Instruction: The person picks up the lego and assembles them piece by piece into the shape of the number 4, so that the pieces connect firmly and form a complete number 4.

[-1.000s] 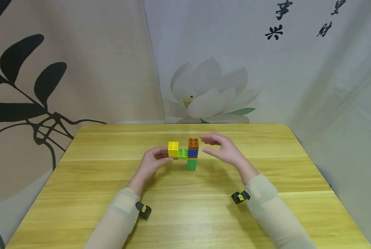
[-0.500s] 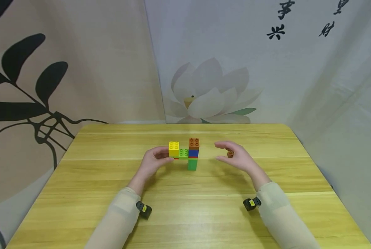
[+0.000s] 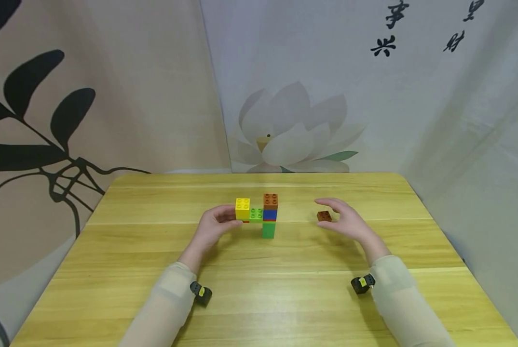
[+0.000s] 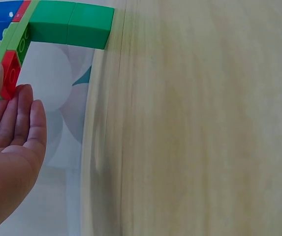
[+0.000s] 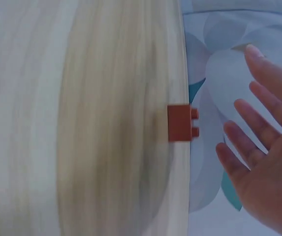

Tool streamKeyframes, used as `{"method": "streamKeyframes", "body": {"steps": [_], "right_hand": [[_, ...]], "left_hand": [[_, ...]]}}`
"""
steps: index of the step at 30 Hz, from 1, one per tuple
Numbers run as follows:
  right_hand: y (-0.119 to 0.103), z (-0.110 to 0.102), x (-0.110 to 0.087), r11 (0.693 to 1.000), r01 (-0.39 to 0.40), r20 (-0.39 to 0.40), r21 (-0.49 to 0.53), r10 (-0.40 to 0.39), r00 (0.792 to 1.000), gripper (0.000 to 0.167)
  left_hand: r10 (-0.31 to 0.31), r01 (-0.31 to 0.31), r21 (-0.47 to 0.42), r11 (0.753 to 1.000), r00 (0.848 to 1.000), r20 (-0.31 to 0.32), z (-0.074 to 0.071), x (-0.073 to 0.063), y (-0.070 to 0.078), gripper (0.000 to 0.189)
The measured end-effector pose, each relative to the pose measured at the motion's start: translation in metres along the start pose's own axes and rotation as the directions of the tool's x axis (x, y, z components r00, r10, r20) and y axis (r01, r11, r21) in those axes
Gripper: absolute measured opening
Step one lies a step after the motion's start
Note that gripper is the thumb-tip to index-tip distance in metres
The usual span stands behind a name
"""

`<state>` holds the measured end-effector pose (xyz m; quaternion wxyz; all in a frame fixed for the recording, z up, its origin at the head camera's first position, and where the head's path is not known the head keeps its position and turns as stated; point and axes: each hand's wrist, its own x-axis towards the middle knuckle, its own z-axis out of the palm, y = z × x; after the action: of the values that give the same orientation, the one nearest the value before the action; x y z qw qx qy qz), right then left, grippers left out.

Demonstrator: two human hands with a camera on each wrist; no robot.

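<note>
A structure of toy building blocks stands on the table in the head view. Its column has green blocks (image 3: pixel 268 230) at the bottom, then a thin red layer, a blue block (image 3: pixel 269 215) and a brown block (image 3: pixel 270 201) on top. A light green block (image 3: pixel 256 215) reaches left from it to a yellow block (image 3: pixel 242 209), with a red block (image 4: pixel 10 73) underneath. My left hand (image 3: pixel 213 222) holds this left end between thumb and fingers. My right hand (image 3: pixel 347 220), fingers apart and holding nothing, hovers beside a loose brown block (image 3: pixel 323 216); the right wrist view shows that block (image 5: pixel 179 123) apart from the fingers.
The wooden table (image 3: pixel 259 299) has its far edge just beyond the blocks. Behind it hangs a cloth backdrop (image 3: pixel 155 96) printed with leaves, a lotus and characters. A small black camera sits on each wrist, the left (image 3: pixel 201 293) and right (image 3: pixel 362 284).
My right hand has moved right, away from the column, to the loose brown block, which was hidden behind it at first. My left hand and the structure stay where they were.
</note>
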<state>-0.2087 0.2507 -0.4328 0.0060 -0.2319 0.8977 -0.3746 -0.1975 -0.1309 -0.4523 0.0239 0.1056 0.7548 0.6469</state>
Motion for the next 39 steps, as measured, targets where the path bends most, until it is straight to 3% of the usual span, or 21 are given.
{"method": "streamKeyframes", "body": {"steps": [19,29,39], "right_hand": [[0.031,-0.001,-0.003,0.989,-0.124,0.109,0.080,0.115,0.987,0.070],[0.035,0.002,-0.003,0.991,-0.111,0.081,0.077,0.105,0.991,0.065],[0.038,0.005,-0.002,0.985,-0.157,0.037,0.071,0.154,0.987,0.055]], "left_hand": [[-0.014,0.014,-0.008,1.000,1.000,0.000,0.001,-0.001,0.000,0.040],[0.000,0.000,-0.019,1.000,1.000,0.001,0.001,-0.002,0.000,0.041],[0.000,0.000,-0.009,1.000,1.000,-0.007,0.000,-0.001,0.002,0.040]]}}
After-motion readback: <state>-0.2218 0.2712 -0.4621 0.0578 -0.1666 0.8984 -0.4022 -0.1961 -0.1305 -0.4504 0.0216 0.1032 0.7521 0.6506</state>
